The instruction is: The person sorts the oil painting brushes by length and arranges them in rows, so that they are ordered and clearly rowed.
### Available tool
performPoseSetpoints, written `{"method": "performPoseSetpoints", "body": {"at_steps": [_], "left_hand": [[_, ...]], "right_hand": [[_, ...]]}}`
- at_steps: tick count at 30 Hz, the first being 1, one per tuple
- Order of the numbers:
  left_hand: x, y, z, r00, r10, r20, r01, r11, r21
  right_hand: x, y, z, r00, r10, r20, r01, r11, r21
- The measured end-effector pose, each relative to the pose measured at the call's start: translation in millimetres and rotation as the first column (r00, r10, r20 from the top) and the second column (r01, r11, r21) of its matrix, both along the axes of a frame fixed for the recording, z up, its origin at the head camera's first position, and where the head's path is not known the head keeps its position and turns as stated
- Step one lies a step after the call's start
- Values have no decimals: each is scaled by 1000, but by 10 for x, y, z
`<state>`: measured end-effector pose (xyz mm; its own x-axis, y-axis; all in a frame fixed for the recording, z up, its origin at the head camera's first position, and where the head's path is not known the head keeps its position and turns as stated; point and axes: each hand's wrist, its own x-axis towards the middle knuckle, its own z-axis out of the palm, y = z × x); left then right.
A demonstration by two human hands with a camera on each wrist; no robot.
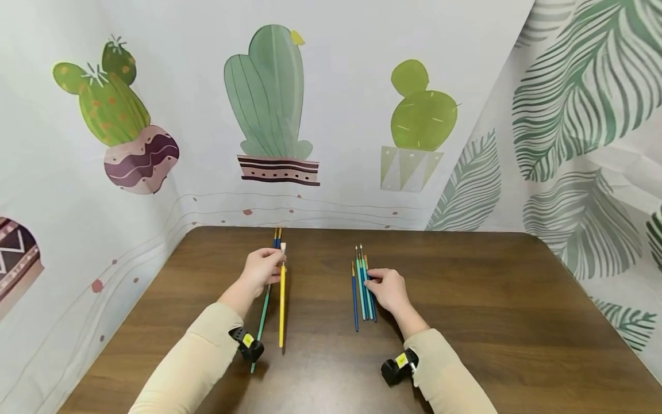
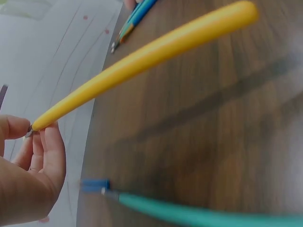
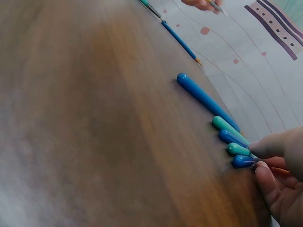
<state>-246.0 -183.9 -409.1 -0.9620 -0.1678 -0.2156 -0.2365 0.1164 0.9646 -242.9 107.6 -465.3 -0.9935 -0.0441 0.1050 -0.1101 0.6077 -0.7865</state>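
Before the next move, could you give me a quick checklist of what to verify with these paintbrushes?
1. Yellow paintbrush pinched by the left hand: ok.
2. Its handle raised off the table: ok.
3. Right hand touching the rightmost blue paintbrush: ok.
4. Leftmost blue paintbrush level with those beside it: not ok, its handle end sticks out.
5. Green paintbrush apart from the blue paintbrushes beyond it: cannot tell.

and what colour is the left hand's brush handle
The handle is yellow, clearest in the left wrist view.
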Motion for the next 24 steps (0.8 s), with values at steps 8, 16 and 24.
{"method": "performPoseSetpoints", "body": {"at_steps": [8,16,24], "left_hand": [[166,-359,29,1000,-12,5,13,997,-72],[263,-556,-73,999,-36,39,40,991,-125],[309,-599,-213,998,-47,37,51,991,-120]], "right_hand": [[6,-8,19,1000,0,0,0,1000,1],[20,-12,21,1000,0,5,0,1000,1],[5,-18,-11,1000,-9,-8,9,1000,21]]}}
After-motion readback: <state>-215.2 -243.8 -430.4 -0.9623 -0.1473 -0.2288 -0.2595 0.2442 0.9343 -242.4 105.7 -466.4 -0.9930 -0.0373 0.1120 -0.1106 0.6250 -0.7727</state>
